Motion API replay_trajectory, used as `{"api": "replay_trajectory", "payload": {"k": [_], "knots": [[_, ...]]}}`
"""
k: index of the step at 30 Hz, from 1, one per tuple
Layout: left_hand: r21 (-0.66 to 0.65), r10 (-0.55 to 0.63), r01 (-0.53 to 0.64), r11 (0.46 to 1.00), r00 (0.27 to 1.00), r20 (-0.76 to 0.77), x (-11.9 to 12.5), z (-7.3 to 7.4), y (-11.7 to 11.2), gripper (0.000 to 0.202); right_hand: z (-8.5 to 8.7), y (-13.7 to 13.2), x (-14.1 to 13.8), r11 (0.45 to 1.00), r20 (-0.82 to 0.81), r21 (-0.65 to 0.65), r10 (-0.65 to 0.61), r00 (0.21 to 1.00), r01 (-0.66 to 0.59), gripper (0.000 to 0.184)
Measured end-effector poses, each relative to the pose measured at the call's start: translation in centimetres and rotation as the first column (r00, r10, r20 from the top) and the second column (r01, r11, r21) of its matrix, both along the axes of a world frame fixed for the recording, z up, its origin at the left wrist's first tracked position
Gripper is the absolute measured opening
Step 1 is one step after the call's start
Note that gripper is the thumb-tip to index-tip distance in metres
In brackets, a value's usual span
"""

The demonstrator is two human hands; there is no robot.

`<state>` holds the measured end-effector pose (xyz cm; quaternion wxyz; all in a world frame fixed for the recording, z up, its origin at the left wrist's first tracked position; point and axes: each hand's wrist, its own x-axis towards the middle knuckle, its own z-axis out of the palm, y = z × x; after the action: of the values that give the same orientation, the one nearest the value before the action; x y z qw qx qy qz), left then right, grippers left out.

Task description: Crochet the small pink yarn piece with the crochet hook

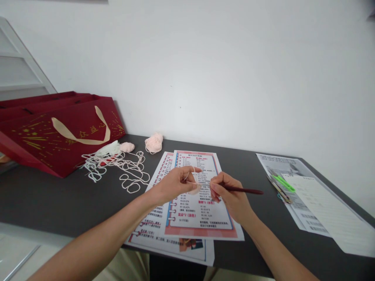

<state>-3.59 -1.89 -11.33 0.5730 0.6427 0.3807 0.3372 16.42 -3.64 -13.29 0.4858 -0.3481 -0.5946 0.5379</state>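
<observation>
My left hand (172, 183) is closed on a small pale pink crochet piece (194, 190), with a strand of yarn (193, 173) looped over its fingers. In my right hand (230, 195) is a crochet hook, gripped like a pen; its dark brown handle (247, 190) points to the right. The hook's thin shaft reaches toward the piece, and its tip is too small to make out. Both hands are above a printed pattern sheet (202, 231), which partly covers a second sheet (172, 249). Loose pale yarn (130, 183) lies tangled left of my left hand.
A dark red gift bag (76, 136) stands at the left by the white wall. Pale pink yarn balls (154, 143) (127, 147) and white yarn (109, 149) lie nearby. Papers (325, 210) at the right carry a bright green tool (283, 183).
</observation>
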Motion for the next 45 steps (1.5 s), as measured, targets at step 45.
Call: {"api": "replay_trajectory", "payload": {"k": [45], "knots": [[0.126,0.215,-0.221,0.967,0.975,0.06,0.7,-1.1,-0.2,0.011,-0.7,-1.1,-1.4,0.891,0.277,0.446,-0.227,0.934,0.085,0.009]]}}
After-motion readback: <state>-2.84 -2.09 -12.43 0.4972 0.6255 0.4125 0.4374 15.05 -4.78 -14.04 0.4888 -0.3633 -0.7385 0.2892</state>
